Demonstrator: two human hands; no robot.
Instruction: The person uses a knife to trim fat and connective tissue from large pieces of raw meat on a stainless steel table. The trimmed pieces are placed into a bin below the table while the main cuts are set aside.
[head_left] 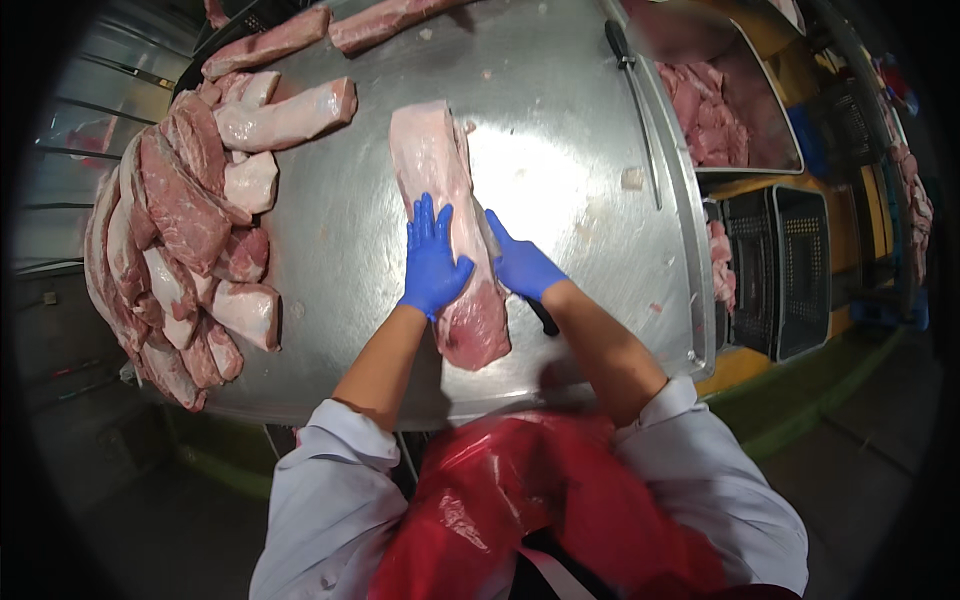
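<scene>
On the grey steel table [345, 230], the open blue-gloved left hand [434, 262] should steady long pink meat [425, 150], clear of blue-gloved right hand [527, 268] gripping black-handled knife [544, 317].

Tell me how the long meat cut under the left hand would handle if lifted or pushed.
The long meat cut would probably sag if lifted by one end, given its length and soft-looking flesh. Its moist sheen suggests a slippery surface. Lying lengthwise along the smooth metal table, it may slide when pushed.

On the desk [345, 325], the left hand [432, 264] is resting on meat [466, 222]; the right hand [525, 266] is holding a knife [545, 318].
</scene>
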